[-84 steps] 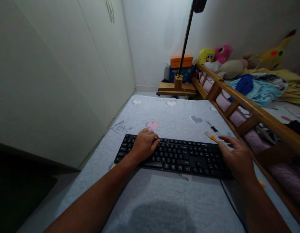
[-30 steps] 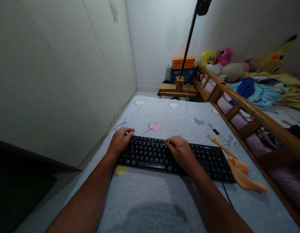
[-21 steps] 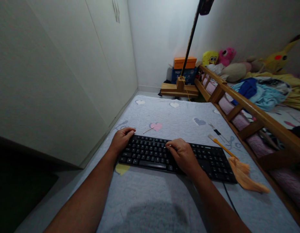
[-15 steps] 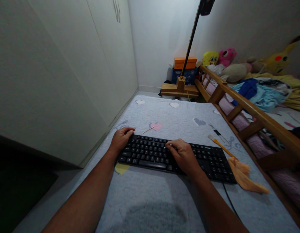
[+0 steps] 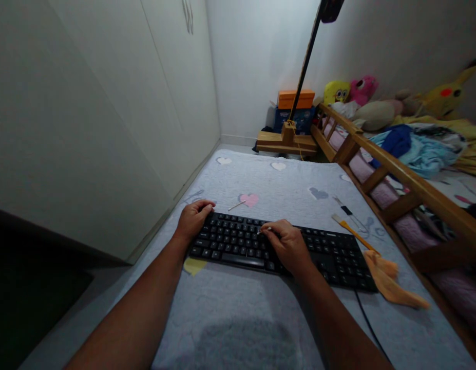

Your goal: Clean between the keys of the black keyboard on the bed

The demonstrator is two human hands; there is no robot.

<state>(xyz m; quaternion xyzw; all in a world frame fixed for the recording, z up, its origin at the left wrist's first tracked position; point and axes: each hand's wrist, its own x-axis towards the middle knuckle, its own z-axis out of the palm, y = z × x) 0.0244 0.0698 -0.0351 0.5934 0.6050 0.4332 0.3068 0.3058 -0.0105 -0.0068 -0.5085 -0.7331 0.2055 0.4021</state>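
A black keyboard [image 5: 238,241] lies at a slant on the pale blue bedspread. At its upper left corner, my left hand [image 5: 193,219] is closed on the edge, thumb and fingers together. Over the middle keys my right hand [image 5: 287,243] pinches a cotton swab [image 5: 269,228], its white tip close to the keys. Whether the tip touches a key is hard to make out. Another cotton swab [image 5: 236,205] rests on the bedspread behind the keyboard, beside a pink heart print.
Right of the keyboard lie an orange-handled brush [image 5: 357,235], a thin tool with a black grip [image 5: 346,210] and an orange cloth [image 5: 387,277]. A wooden bed rail [image 5: 399,174] borders the right side, a white wardrobe [image 5: 107,113] the left. The keyboard cable [image 5: 370,324] trails toward me.
My right hand with the cotton swab has shifted slightly left over the keys. My left hand stays at the keyboard's corner. The whole view has moved a little.
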